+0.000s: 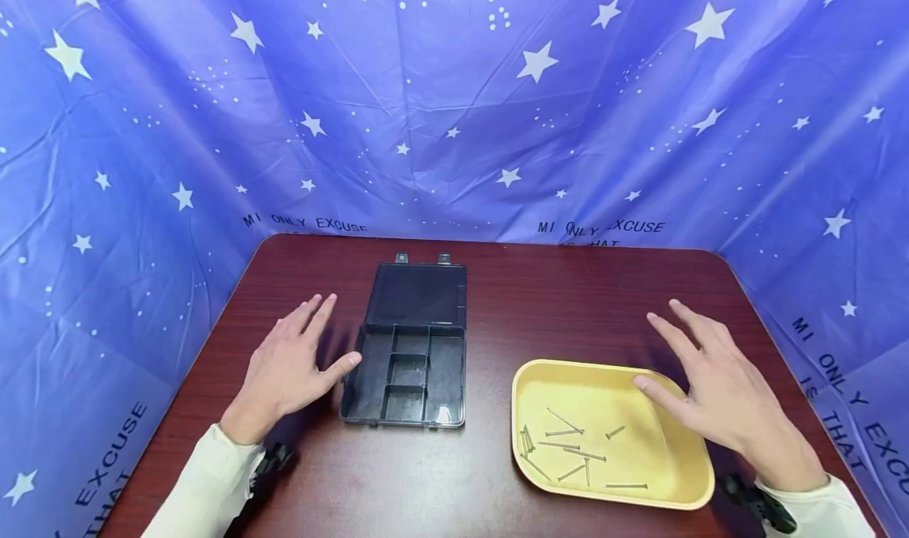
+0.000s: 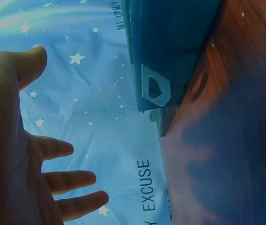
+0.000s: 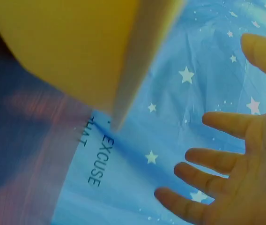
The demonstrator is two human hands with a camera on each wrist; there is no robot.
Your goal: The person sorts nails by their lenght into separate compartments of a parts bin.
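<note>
A black plastic compartment box lies on the table with its lid folded back, and bare sections show inside. My left hand hovers at its left side, fingers spread, thumb tip overlapping the box's edge in the head view. To the right sits a yellow tray with several nails scattered mostly over its left half. My right hand, fingers extended, is over the tray's right rim and holds nothing. In the left wrist view the box's side stands beyond the open palm.
The dark red wooden table carries both containers, with bare wood between them. A blue star-patterned cloth with printed lettering hangs behind and along both sides. Two small latches stick out from the lid's far edge.
</note>
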